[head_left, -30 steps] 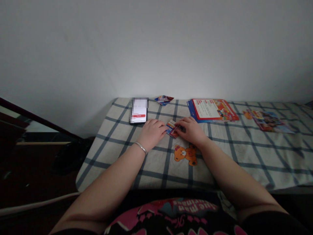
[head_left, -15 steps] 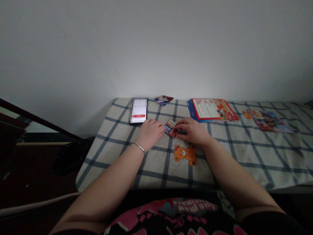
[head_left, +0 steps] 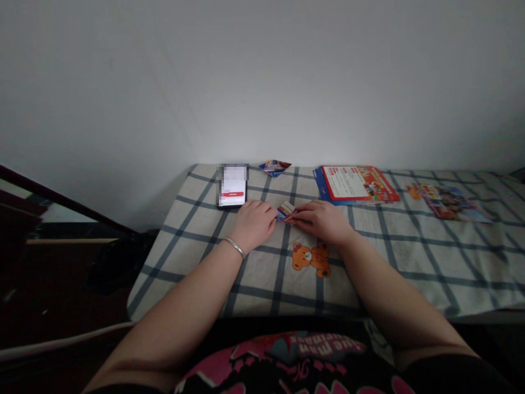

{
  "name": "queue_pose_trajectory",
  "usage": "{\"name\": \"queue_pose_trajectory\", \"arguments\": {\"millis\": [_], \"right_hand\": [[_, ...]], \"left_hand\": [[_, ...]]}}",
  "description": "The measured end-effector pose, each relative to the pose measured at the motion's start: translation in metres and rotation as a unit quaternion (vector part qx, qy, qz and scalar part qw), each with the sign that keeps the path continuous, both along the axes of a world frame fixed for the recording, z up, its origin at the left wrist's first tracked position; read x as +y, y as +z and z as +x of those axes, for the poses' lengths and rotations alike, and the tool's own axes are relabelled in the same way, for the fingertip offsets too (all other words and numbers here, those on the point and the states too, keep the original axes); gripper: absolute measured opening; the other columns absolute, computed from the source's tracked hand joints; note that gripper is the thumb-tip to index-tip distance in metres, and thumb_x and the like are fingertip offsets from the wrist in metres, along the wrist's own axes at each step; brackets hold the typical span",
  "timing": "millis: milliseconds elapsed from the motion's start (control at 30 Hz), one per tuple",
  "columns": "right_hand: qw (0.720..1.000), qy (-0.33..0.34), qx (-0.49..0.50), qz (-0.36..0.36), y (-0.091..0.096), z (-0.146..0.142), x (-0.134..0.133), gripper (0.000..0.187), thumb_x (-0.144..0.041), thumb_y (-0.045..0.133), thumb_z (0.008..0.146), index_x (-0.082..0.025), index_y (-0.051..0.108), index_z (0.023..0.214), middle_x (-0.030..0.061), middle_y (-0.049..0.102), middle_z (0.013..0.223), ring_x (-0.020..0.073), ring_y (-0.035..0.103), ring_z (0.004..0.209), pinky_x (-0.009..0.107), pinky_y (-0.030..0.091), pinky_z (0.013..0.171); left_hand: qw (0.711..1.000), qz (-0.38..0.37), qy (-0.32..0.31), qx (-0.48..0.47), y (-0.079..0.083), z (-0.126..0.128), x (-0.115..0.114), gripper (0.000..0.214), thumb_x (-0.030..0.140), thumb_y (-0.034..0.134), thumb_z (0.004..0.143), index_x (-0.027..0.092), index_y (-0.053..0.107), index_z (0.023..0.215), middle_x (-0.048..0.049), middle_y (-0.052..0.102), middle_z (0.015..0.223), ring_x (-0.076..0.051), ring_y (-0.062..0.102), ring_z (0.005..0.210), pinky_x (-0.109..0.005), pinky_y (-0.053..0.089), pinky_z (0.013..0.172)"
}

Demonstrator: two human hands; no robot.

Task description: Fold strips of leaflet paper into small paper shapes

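Note:
Between my two hands is a small folded piece of colourful printed paper (head_left: 286,210), low over the checked tablecloth (head_left: 262,284). My left hand (head_left: 256,221), with a silver bangle at its wrist, has its fingers closed on the paper's left edge. The fingers of my right hand (head_left: 322,220) pinch its right side, and their tips cover part of it. Behind them, by the wall, a folded paper shape (head_left: 274,167) in similar colours rests on the cloth.
A phone (head_left: 233,186) with a lit screen lies beyond my left hand. Behind my right hand is a stack of printed sheets (head_left: 356,184). Further right lies another colourful sheet (head_left: 453,202). A wall (head_left: 262,82) borders the table's back.
The paper's near part, flat and visible before, is now folded up or covered by my right fingers, so less of it shows. My right fingertips have shifted slightly left; my left hand barely moved.

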State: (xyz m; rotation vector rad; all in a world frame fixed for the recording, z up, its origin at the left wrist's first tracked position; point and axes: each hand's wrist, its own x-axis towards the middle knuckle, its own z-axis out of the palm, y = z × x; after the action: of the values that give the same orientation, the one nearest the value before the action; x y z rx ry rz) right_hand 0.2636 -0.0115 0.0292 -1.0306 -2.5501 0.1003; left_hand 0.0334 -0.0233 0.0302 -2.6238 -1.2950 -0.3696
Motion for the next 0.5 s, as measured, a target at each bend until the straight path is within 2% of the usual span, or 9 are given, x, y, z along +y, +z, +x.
{"name": "queue_pose_trajectory", "arguments": {"millis": [167, 367, 500], "right_hand": [[1.000, 0.002, -0.001, -0.007, -0.0022, -0.0006, 0.0010, 0.023, -0.036, 0.057, 0.093, -0.030, 0.075, 0.104, 0.0035, 0.073, 0.109, 0.0224, 0.066, 0.094, 0.038, 0.050, 0.081], [1.000, -0.004, -0.008, -0.019, -0.0012, -0.0009, 0.0031, 0.017, -0.026, 0.062, 0.089, -0.028, 0.076, 0.098, 0.0015, 0.074, 0.106, 0.0221, 0.066, 0.092, 0.038, 0.048, 0.081], [0.998, -0.046, -0.043, -0.002, 0.0031, 0.0017, 0.0049, 0.011, -0.024, 0.066, 0.084, -0.026, 0.077, 0.084, 0.0032, 0.075, 0.094, 0.0237, 0.063, 0.087, 0.040, 0.046, 0.079]], "left_hand": [[1.000, -0.002, -0.013, -0.027, -0.0052, 0.0023, -0.0007, 0.019, 0.034, 0.061, 0.090, 0.023, 0.069, 0.104, -0.0050, 0.064, 0.095, -0.023, 0.055, 0.091, -0.038, 0.040, 0.078], [1.000, 0.000, -0.003, -0.024, -0.0078, 0.0082, -0.0020, 0.016, 0.032, 0.060, 0.092, 0.021, 0.071, 0.089, -0.0040, 0.064, 0.087, -0.021, 0.055, 0.083, -0.036, 0.038, 0.070], [0.999, 0.005, 0.017, -0.028, -0.0080, 0.0094, -0.0033, 0.013, 0.031, 0.063, 0.090, 0.020, 0.071, 0.088, -0.0033, 0.064, 0.086, -0.021, 0.055, 0.082, -0.036, 0.037, 0.068]]}}
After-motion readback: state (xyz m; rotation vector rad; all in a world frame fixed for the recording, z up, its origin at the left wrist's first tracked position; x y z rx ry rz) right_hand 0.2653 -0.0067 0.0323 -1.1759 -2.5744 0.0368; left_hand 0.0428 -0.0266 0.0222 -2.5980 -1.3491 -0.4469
